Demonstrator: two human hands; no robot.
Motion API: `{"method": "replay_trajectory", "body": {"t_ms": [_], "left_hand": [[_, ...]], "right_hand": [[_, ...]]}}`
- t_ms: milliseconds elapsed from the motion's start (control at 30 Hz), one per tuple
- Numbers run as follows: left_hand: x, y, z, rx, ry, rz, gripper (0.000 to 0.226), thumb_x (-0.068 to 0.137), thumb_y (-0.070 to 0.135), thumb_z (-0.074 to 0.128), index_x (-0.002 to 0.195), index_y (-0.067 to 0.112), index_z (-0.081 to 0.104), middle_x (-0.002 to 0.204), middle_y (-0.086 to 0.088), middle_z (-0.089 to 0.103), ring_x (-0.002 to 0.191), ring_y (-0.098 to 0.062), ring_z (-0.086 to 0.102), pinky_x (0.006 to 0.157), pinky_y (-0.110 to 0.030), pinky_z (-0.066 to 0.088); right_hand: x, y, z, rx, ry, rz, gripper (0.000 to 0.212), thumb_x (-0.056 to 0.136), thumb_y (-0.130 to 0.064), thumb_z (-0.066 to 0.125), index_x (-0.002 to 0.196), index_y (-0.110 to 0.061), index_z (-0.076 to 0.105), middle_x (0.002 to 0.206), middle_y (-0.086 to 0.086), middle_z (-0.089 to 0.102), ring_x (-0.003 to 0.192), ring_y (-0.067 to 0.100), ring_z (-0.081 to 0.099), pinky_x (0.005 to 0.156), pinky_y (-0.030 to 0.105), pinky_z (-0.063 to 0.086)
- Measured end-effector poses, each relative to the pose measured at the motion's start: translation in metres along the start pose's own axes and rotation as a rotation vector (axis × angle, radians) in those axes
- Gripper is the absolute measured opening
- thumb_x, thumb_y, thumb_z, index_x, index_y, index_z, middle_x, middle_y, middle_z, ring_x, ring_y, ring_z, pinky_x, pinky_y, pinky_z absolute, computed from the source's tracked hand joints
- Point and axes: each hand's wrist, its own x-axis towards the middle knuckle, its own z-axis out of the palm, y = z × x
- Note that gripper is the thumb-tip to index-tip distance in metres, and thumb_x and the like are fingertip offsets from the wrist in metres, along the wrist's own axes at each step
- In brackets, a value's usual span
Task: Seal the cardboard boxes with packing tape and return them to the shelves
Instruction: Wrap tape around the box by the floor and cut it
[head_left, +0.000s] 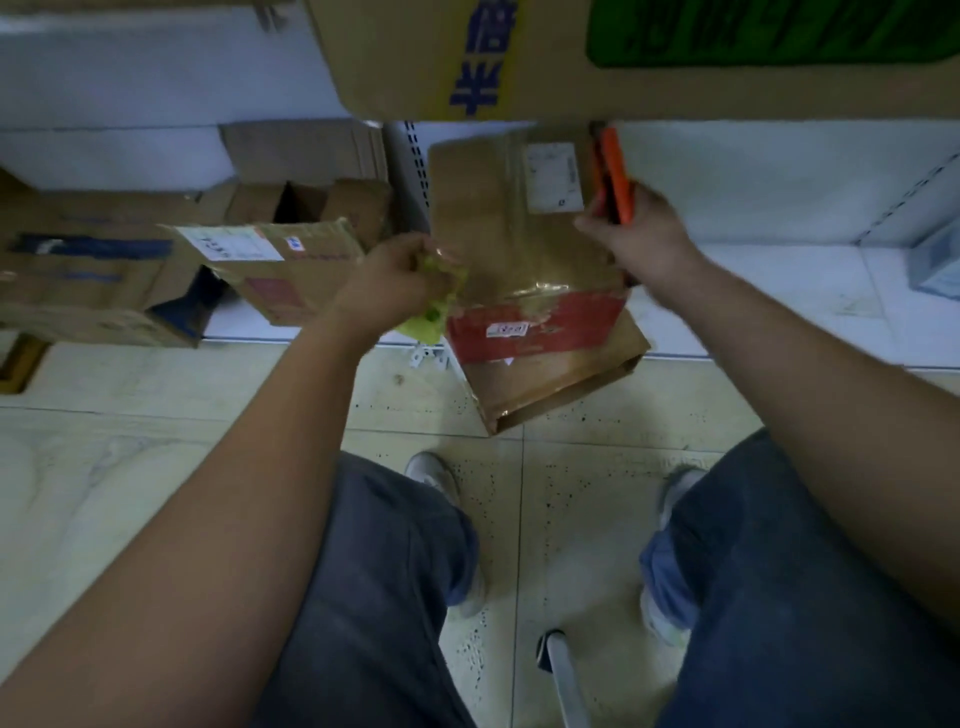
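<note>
At frame centre, the left hand (402, 275) curls its fingers around crumpled yellow-green tape backing (434, 312) at the left edge of a brown cardboard box with a red band (524, 280). Right of it, the right hand (636, 236) grips an orange-handled tape dispenser (615, 176) against the box's right side. The box overhangs the white lower shelf (779, 291); other boxes (270, 265) lie at left.

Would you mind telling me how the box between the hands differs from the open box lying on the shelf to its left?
The red-banded box is closed, with glossy tape on it; the open box has loose flaps. The red-banded box overhangs the shelf edge, tilted, while the open box lies on the shelf. Both are worn brown cardboard bearing white labels.
</note>
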Motion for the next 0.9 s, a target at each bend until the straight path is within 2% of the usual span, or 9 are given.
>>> {"method": "replay_trajectory", "body": {"t_ms": [67,167,367,467,567,667,767,833,900], "left_hand": [[-0.017,0.009,0.009,-0.098,-0.040,0.040,0.015,0.093,0.013,0.068,0.088,0.026,0.064,0.085,0.015,0.068,0.076,0.000,0.065,0.071,-0.021,0.053],[-0.032,0.019,0.025,-0.103,-0.086,0.078,0.006,0.093,0.019,0.069,0.092,0.025,0.069,0.096,0.006,0.072,0.088,-0.008,0.068,0.081,-0.028,0.055],[-0.040,0.024,0.045,0.012,-0.188,0.064,0.007,0.091,0.028,0.070,0.098,0.028,0.071,0.105,0.005,0.070,0.097,-0.012,0.066,0.086,-0.030,0.053],[-0.040,0.025,0.054,0.063,-0.202,0.082,0.010,0.091,0.029,0.071,0.100,0.025,0.071,0.106,0.005,0.070,0.093,-0.006,0.063,0.076,-0.012,0.046],[-0.032,0.031,0.056,0.229,-0.180,0.171,0.038,0.089,0.039,0.073,0.124,0.026,0.065,0.114,0.014,0.062,0.105,-0.005,0.060,0.068,0.001,0.037],[-0.022,0.032,0.046,0.372,-0.146,0.235,0.072,0.082,0.053,0.075,0.144,0.029,0.049,0.132,0.011,0.058,0.116,-0.009,0.056,0.085,-0.012,0.040],[-0.018,0.008,0.021,0.715,-0.102,0.230,0.068,0.081,0.062,0.066,0.140,0.031,0.053,0.133,0.003,0.063,0.115,-0.021,0.061,0.096,-0.032,0.048],[-0.014,-0.013,-0.006,0.919,-0.041,0.186,0.063,0.080,0.071,0.058,0.132,0.034,0.060,0.119,-0.002,0.070,0.100,-0.023,0.064,0.085,-0.036,0.053],[-0.005,-0.030,-0.026,1.015,0.003,0.183,0.056,0.082,0.068,0.059,0.125,0.033,0.066,0.106,-0.007,0.072,0.091,-0.025,0.064,0.073,-0.031,0.047]], "right_hand": [[-0.039,-0.016,0.010,0.193,-0.198,0.053,0.022,0.084,-0.037,0.077,0.096,-0.027,0.061,0.076,-0.009,0.063,0.058,0.006,0.058,0.059,0.023,0.051],[-0.078,-0.022,0.027,0.313,-0.342,0.102,0.039,0.079,-0.042,0.079,0.109,-0.023,0.064,0.073,-0.011,0.065,0.056,0.005,0.055,0.054,0.020,0.049],[-0.089,-0.010,0.025,0.344,-0.140,0.121,0.011,0.083,-0.016,0.079,0.086,-0.018,0.068,0.076,0.001,0.067,0.055,0.008,0.056,0.057,0.024,0.048],[-0.086,-0.004,0.026,0.210,-0.100,0.107,0.012,0.084,-0.013,0.076,0.077,-0.020,0.069,0.075,-0.003,0.068,0.068,0.013,0.063,0.068,0.030,0.055],[-0.076,0.005,0.033,0.175,-0.047,0.143,0.006,0.079,-0.011,0.070,0.075,-0.016,0.070,0.082,0.004,0.074,0.082,0.019,0.071,0.081,0.042,0.059],[-0.061,0.010,0.033,0.116,0.015,0.149,0.007,0.079,-0.025,0.066,0.078,-0.018,0.067,0.077,-0.001,0.071,0.074,0.014,0.069,0.072,0.033,0.058],[-0.031,0.028,-0.002,0.095,0.282,0.260,0.009,0.092,-0.019,0.067,0.093,-0.013,0.061,0.082,-0.002,0.061,0.075,0.013,0.062,0.067,0.022,0.052],[-0.007,0.052,-0.036,0.172,0.445,0.410,0.013,0.091,-0.019,0.068,0.086,-0.014,0.057,0.085,0.002,0.061,0.079,0.019,0.066,0.069,0.026,0.056],[0.002,0.071,-0.049,0.196,0.489,0.482,0.019,0.088,-0.018,0.067,0.075,-0.015,0.053,0.085,0.007,0.059,0.077,0.025,0.064,0.069,0.034,0.055]]}}
